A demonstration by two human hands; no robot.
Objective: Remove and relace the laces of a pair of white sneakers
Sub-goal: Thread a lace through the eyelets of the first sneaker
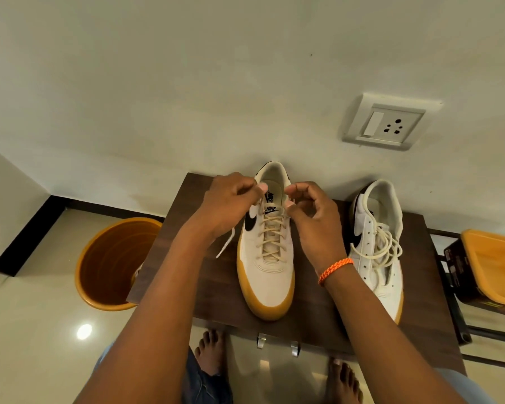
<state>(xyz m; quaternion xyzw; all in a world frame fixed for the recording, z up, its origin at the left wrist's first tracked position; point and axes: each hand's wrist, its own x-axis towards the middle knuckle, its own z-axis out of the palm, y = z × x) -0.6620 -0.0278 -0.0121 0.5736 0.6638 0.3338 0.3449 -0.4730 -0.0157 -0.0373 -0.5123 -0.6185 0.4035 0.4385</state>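
Centre of frame, on dark table (pixel 210 287): laced sneaker (pixel 267 258) sitting toe toward camera. Left hand (pixel 231 205) pinching lace end (pixel 226 243) at top eyelets, right hand (pixel 312 217) pinching other end there. Right of centre: second sneaker (pixel 382 275) holding loose lace pile (pixel 387 246) on top. Lower left: orange bucket (pixel 111 263) on floor, contents unclear. Right edge: orange tray (pixel 496 266), contents cannot tell.
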